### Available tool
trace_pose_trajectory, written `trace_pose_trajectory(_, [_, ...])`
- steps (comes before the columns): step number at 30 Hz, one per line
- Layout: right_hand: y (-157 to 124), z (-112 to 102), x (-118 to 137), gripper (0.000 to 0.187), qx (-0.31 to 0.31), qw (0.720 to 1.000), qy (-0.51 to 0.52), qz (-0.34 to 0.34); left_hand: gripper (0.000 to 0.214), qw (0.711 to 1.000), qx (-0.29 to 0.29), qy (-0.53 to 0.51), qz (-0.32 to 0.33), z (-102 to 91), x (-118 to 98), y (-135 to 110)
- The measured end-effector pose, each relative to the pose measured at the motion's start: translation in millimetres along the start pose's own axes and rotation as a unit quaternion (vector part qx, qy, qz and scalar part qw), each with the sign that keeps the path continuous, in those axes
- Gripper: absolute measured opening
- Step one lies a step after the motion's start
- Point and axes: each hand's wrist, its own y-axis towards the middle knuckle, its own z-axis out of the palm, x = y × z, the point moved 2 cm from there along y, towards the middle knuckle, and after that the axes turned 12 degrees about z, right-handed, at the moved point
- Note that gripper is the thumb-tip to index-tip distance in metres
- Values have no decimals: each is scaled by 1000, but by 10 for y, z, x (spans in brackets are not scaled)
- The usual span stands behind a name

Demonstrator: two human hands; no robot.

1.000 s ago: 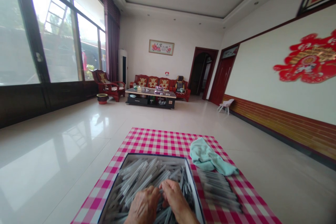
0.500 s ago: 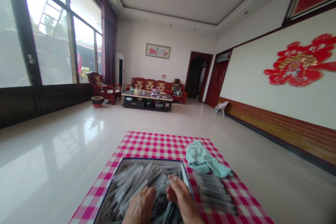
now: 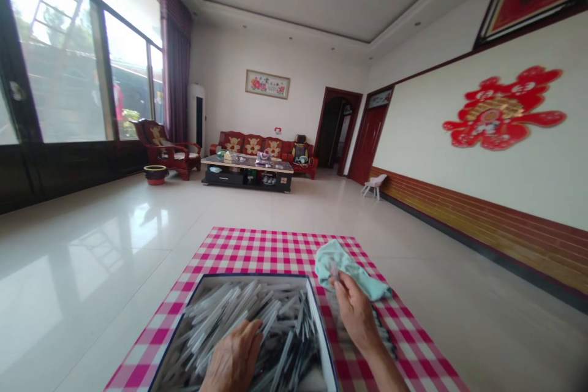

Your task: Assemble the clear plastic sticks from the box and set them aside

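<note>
A dark-rimmed box [image 3: 318,318] full of grey and clear pen-like sticks [image 3: 239,318] lies on a pink and white checked cloth [image 3: 261,248]. My left hand [image 3: 234,358] rests on the sticks in the box, fingers curled loosely over them. My right hand [image 3: 351,309] is raised to the right of the box, pinching one thin clear stick [image 3: 334,269] near a light green towel [image 3: 349,269]. A row of sticks [image 3: 383,334] lies on the cloth under my right forearm.
Shiny white floor tiles surround the cloth. Far back stand a coffee table [image 3: 248,171], a red wooden sofa [image 3: 257,146], an armchair [image 3: 165,150] and a small white stool [image 3: 373,184]. Large windows are on the left, a wall with red decoration on the right.
My right hand has left the box and moved up and right with one stick, towards the towel. My left hand stays on the sticks. The view has swung slightly to the right.
</note>
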Motion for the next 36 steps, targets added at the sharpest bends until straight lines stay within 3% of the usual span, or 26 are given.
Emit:
trace_pose_trajectory(2, [110, -195, -258, 38, 0, 983, -168, -74, 23, 1000, 15, -11, -13, 1, -9, 4])
trace_pose_trajectory(8, [105, -448, -998, 35, 38, 955, -286, -68, 25, 997, 54, -31, -46, -59, -38, 38])
trace_pose_trajectory(15, [45, -403, -1206, 39, 65, 934, -342, -74, 26, 997, 37, -40, -49, -62, -33, 52])
trace_pose_trajectory(22, [1, -340, -1176, 35, 46, 934, -342, -88, 26, 992, -86, -39, -80, -125, 59, 41])
trace_pose_trajectory(28, [41, -288, -1083, 33, 15, 943, -316, -105, 30, 963, -201, 33, -176, -195, 194, -9])
trace_pose_trajectory(32, [-6, -25, -665, 28, 34, 955, -258, -141, 33, 952, -206, 35, -225, -206, 230, -25])
trace_pose_trajectory(36, [-226, 446, -19, 25, 104, 963, -180, -168, 36, 946, -197, 15, -257, -207, 247, -34])
